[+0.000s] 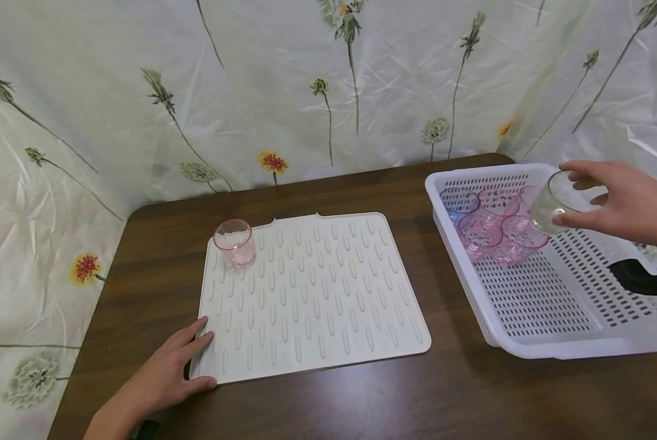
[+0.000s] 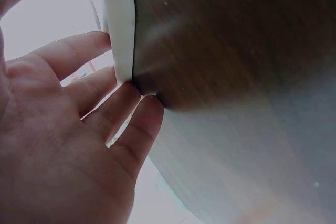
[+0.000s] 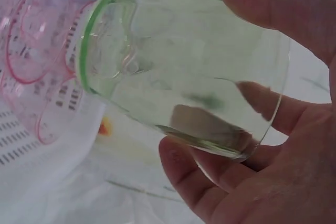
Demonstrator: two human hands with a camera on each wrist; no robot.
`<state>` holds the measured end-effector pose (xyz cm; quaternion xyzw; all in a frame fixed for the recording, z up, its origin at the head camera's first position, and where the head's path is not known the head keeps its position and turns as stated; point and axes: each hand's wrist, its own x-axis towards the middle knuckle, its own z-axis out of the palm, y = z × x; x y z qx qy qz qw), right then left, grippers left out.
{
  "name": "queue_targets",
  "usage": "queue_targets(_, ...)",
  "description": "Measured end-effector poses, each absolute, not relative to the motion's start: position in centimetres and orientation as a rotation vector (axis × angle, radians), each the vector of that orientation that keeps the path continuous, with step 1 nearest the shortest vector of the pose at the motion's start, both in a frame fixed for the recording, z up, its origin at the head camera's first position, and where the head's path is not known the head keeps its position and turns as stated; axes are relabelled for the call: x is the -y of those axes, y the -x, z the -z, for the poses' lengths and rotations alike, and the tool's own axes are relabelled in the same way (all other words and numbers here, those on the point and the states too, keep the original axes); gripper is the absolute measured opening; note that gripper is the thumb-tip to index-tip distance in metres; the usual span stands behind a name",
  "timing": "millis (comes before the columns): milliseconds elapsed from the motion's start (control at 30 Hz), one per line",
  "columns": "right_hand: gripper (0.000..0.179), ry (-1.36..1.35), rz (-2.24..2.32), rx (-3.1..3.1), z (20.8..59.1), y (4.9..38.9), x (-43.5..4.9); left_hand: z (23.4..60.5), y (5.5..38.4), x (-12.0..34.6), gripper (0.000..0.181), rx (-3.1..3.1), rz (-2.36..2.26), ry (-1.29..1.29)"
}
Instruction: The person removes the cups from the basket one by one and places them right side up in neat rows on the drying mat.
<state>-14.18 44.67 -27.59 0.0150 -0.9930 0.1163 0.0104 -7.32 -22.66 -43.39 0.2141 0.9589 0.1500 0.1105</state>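
Above the back of the white basket (image 1: 499, 333), my right hand (image 1: 620, 198) grips a clear, pale green glass (image 1: 550, 208) between thumb and fingers. In the right wrist view the glass (image 3: 168, 56) is tilted, its green rim pointing toward the basket's other glasses. My left hand (image 1: 165, 373) rests at the near left corner of the white ridged mat (image 1: 317, 293), fingers spread and touching its edge. The left wrist view shows these fingertips (image 2: 149, 111) at the mat's edge and on the tabletop. A pink-rimmed glass (image 1: 236, 244) stands on the mat's far left corner.
Several pink glasses (image 1: 479, 235) and a blue-rimmed one (image 1: 460, 201) stand in the basket's back left part. The dark wooden table (image 1: 361, 397) backs onto a flower-printed curtain (image 1: 284, 91). A black strap (image 1: 642, 278) is near the right wrist.
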Motion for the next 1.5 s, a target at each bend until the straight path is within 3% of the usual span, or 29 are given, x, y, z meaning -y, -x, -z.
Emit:
queue_targets(133, 0.101, -0.041, -0.392, 3.069, 27.2, 14.6, -43.4, 43.4, 7.3, 22.7, 0.08, -2.846, -0.443, -0.651)
queue_targets(667, 0.092, -0.087, -0.706, 2.939, 25.9, 16.9, -40.0, 43.4, 7.3, 22.6, 0.079, -2.867, -0.447, -0.669)
queue_targets(1133, 0.087, -0.257, -1.215, 2.811, 27.0, 20.2, -36.5, 43.3, 7.5, 22.6, 0.079, -2.853, -0.456, -0.668)
queue_targets(1500, 0.087, -0.291, -1.293, 2.809, 27.0, 22.5, -32.8, 43.4, 7.4, 22.8, 0.078, -2.863, -0.456, -0.672)
